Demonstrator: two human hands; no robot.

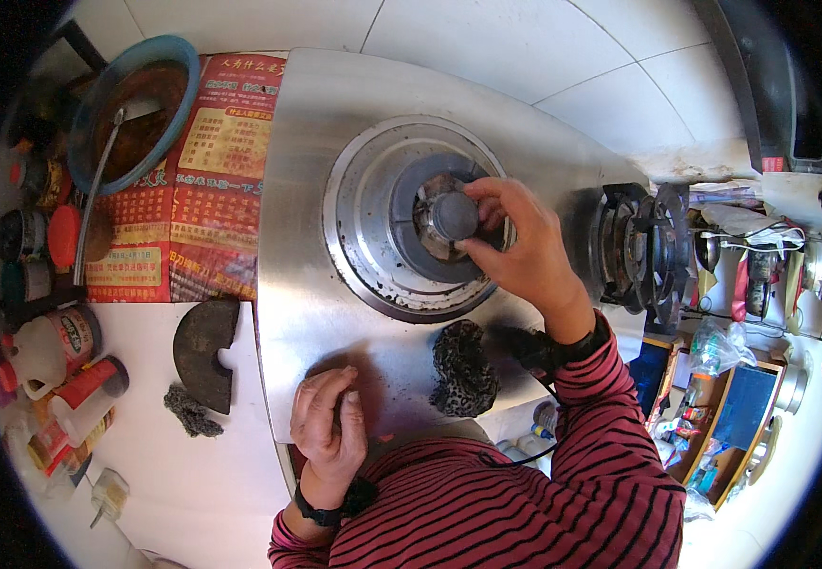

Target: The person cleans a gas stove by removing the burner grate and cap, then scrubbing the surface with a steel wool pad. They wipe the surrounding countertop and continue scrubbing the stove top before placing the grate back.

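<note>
My right hand (525, 249) pinches a small round dark burner cap (455, 215) between thumb and fingers. The cap is at the middle of a gas burner, over its grey burner ring (402, 238). Around the ring is a round metal drip pan (361, 249) with dark specks. Near the front edge of the stainless steel cooktop (297, 213), my left hand (329, 423) is loosely curled and holds nothing. A black-and-grey patterned cloth (464, 370) lies crumpled between my hands, closer to the right forearm.
Left of the cooktop are a dark half-ring plate (201, 348) and a steel wool scourer (192, 411). A blue basin (187, 64) of brownish liquid holds a long-handled utensil (102, 188). Bottles (91, 395) line the far left. A second burner's pan support (631, 249) stands on the right.
</note>
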